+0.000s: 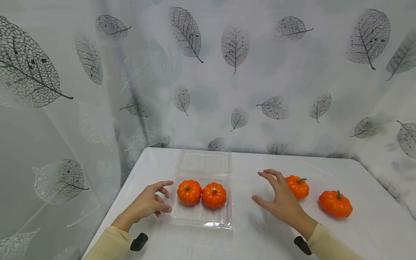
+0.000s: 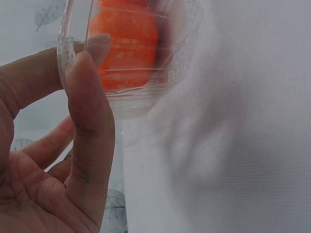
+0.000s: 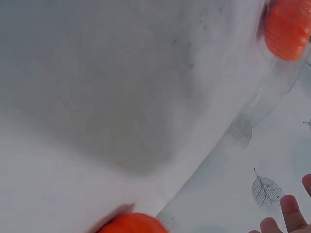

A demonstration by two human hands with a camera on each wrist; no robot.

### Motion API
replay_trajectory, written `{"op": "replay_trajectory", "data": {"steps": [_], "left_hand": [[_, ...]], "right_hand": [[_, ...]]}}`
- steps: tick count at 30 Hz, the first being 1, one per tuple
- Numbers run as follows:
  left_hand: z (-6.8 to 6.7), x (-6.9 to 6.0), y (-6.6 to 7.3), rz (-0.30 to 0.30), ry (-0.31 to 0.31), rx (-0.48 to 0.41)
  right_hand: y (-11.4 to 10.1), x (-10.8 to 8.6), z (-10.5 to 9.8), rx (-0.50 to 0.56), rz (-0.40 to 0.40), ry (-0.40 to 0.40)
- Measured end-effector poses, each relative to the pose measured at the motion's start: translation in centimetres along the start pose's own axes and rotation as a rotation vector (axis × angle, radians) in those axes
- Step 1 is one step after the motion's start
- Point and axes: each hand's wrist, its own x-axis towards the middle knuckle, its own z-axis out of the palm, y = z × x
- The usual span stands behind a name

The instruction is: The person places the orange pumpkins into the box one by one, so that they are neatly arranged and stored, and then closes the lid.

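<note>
Two orange pumpkins, a left one [image 1: 189, 192] and a right one [image 1: 213, 195], sit side by side in a clear plastic clamshell box [image 1: 203, 221] whose lid [image 1: 204, 162] lies folded back. My left hand [image 1: 147, 202] is at the box's left edge, thumb and index finger spread apart. In the left wrist view the thumb [image 2: 90, 111] overlaps the clear rim; whether it presses there I cannot tell. To the right of the box, my right hand [image 1: 284, 202] hovers over the table with spread fingers and nothing between them.
Two more orange pumpkins rest on the right: one [image 1: 298, 187] just beyond my right hand, another [image 1: 336, 204] farther right. They stand on a white table [image 1: 253, 242]. A leaf-patterned curtain [image 1: 208, 79] hangs behind the table and along its left side.
</note>
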Motion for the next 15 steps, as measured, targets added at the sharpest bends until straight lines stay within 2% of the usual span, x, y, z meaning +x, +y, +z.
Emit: {"op": "replay_trajectory", "data": {"steps": [6, 15], "left_hand": [[0.0, -0.1, 0.0, -0.006, 0.002, 0.001], [-0.1, -0.1, 0.1, -0.004, -0.003, -0.003]], "right_hand": [[3.2, -1.3, -2.4, -0.07, 0.019, 0.05], [8.0, -3.6, -6.4, -0.148, 0.124, 0.168]]}}
